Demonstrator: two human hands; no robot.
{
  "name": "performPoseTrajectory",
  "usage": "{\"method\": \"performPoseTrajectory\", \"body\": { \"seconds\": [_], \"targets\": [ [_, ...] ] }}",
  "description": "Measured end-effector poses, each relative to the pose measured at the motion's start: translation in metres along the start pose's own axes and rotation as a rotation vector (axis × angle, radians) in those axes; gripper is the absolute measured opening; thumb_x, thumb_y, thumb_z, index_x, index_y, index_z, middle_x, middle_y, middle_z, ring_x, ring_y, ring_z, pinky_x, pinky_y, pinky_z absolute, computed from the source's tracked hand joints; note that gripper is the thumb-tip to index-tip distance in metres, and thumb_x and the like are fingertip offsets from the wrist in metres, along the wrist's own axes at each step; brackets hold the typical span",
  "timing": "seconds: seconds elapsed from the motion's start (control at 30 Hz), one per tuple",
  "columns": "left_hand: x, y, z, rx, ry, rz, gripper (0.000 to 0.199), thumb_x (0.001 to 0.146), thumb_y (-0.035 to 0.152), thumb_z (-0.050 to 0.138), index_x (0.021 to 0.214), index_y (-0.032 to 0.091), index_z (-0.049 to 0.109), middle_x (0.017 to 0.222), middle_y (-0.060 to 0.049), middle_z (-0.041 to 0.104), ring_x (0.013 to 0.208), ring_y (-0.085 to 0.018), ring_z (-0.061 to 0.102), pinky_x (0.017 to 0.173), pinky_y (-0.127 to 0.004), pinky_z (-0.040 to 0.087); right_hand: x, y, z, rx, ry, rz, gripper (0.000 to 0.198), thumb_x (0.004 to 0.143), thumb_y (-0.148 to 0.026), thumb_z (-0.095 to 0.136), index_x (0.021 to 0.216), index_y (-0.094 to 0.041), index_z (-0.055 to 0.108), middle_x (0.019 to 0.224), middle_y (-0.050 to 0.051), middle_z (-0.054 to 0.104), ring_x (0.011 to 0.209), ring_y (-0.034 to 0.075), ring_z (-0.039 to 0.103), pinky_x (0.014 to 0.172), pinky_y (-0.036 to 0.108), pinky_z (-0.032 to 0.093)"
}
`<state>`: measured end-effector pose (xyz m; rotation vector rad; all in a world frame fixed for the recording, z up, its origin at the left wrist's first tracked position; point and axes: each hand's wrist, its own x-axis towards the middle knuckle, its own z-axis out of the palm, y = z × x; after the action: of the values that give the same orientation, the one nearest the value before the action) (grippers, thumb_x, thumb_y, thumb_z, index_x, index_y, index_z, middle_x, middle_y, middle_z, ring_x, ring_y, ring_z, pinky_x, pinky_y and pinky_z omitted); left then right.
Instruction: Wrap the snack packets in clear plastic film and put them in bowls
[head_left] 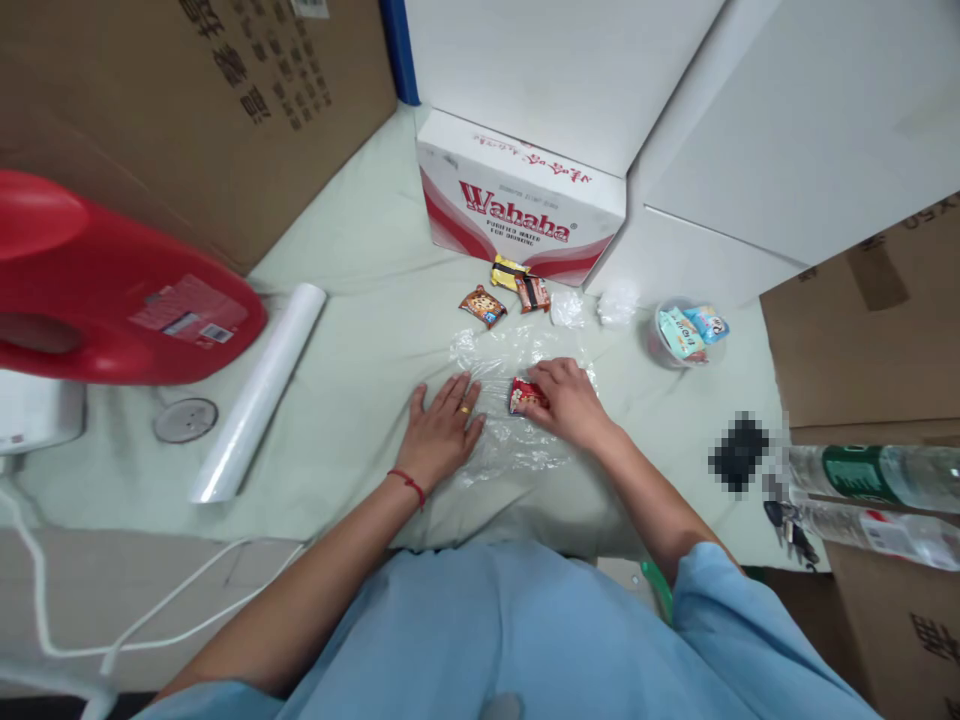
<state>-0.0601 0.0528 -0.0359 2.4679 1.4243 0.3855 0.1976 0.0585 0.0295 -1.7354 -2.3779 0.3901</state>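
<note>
Nearest me is the light blue shirt, with both forearms reaching away from it over the pale green cloth. On my feed the left hand lies palm down on the left edge of a wrinkled sheet of clear plastic film, its fingers slightly apart and holding nothing.

The red snack packet lies over the middle of that film, under the right hand. I make the right hand the nearer one: its fingers and thumb already overlap the packet, which sits left of the palm, while the left fingertips stop short of it. The right thumb is on the near side and the fingers on the far side; whether they are clamped or merely resting, I can't tell.

The packet's uncovered end points left, toward the left hand. Its long axis seems to run left to right, across my view, though the covered end keeps me from being certain.

Beyond the film I see a brown cookie packet, two crumpled plastic pieces and a clear tub holding blue packets. Farthest stands the Wahaha water carton.
</note>
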Motion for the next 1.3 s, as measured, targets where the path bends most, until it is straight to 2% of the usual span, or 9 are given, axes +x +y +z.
{"method": "performPoseTrajectory", "body": {
  "seconds": [0.1,0.33,0.5,0.63,0.8,0.9,1.03,1.17,1.3],
  "targets": [
    [0.0,0.001,-0.001,0.022,-0.011,-0.009,0.059,0.109,0.042,0.037,0.164,0.021,0.044,0.171,-0.016,0.04,0.159,-0.033,0.04,0.13,-0.068,0.015,-0.009,-0.004,0.006,-0.085,-0.092,-0.015,0.064,0.094,-0.038,0.077,0.153,-0.021,0.056,0.142,0.019,0.063,0.138,0.04,0.043,0.115,0.055,0.037],
    [0.001,0.001,0.001,0.032,-0.016,-0.007,0.059,0.109,0.041,0.037,0.164,0.021,0.043,0.172,-0.016,0.038,0.159,-0.033,0.04,0.13,-0.068,0.014,-0.015,0.017,0.011,-0.006,-0.163,0.034,0.061,0.097,-0.027,0.069,0.156,-0.018,0.054,0.136,0.017,0.065,0.126,0.037,0.048,0.106,0.05,0.045],
    [0.0,0.0,0.001,0.036,-0.022,-0.005,0.06,0.109,0.042,0.035,0.165,0.023,0.042,0.173,-0.015,0.037,0.16,-0.032,0.038,0.131,-0.068,0.013,-0.018,0.033,-0.002,0.061,-0.07,-0.004,0.063,0.095,-0.021,0.067,0.157,-0.019,0.052,0.136,0.017,0.063,0.125,0.036,0.047,0.11,0.051,0.044],
    [0.0,0.0,0.001,0.031,-0.017,0.001,0.06,0.109,0.042,0.034,0.165,0.023,0.041,0.173,-0.015,0.036,0.16,-0.032,0.038,0.131,-0.068,0.012,-0.008,0.026,-0.009,0.111,-0.009,-0.121,0.065,0.097,-0.019,0.063,0.16,-0.021,0.049,0.14,0.017,0.061,0.131,0.034,0.046,0.115,0.05,0.04],
    [0.0,0.001,0.001,0.025,0.0,-0.002,0.06,0.109,0.042,0.034,0.165,0.022,0.041,0.172,-0.016,0.038,0.159,-0.033,0.04,0.13,-0.069,0.014,0.015,0.012,0.013,0.036,-0.103,-0.16,0.065,0.094,-0.014,0.064,0.157,-0.022,0.053,0.14,0.016,0.062,0.138,0.033,0.043,0.119,0.052,0.036],
    [0.0,0.001,0.001,0.037,-0.01,0.004,0.06,0.109,0.042,0.034,0.165,0.022,0.041,0.172,-0.016,0.038,0.158,-0.033,0.041,0.129,-0.069,0.015,0.017,0.015,0.022,0.041,-0.131,-0.16,0.069,0.094,-0.02,0.069,0.16,-0.02,0.048,0.147,0.018,0.057,0.144,0.034,0.042,0.122,0.055,0.034],
    [0.001,-0.001,0.002,0.039,-0.017,0.005,0.061,0.109,0.043,0.034,0.166,0.022,0.039,0.173,-0.015,0.037,0.159,-0.033,0.039,0.13,-0.069,0.015,-0.01,0.03,0.012,0.137,-0.011,-0.172,0.081,0.095,-0.043,0.074,0.165,-0.021,0.039,0.163,0.02,0.043,0.152,0.038,0.037,0.125,0.061,0.032],
    [0.0,-0.005,0.001,-0.004,-0.012,-0.008,0.06,0.109,0.043,0.035,0.165,0.023,0.04,0.174,-0.016,0.035,0.159,-0.033,0.04,0.129,-0.067,0.019,-0.068,0.046,0.003,0.222,0.063,-0.112,0.065,0.1,-0.05,0.067,0.158,-0.029,0.048,0.152,0.018,0.055,0.143,0.036,0.049,0.117,0.06,0.045],
    [-0.012,-0.011,-0.007,-0.088,0.122,-0.005,0.059,0.106,0.044,0.043,0.161,0.022,0.046,0.171,-0.017,0.042,0.162,-0.033,0.034,0.131,-0.061,0.024,-0.124,0.049,0.019,0.245,0.077,-0.019,0.054,0.097,-0.048,0.07,0.147,-0.031,0.058,0.146,0.017,0.059,0.137,0.036,0.055,0.111,0.06,0.052]
  ]
}}
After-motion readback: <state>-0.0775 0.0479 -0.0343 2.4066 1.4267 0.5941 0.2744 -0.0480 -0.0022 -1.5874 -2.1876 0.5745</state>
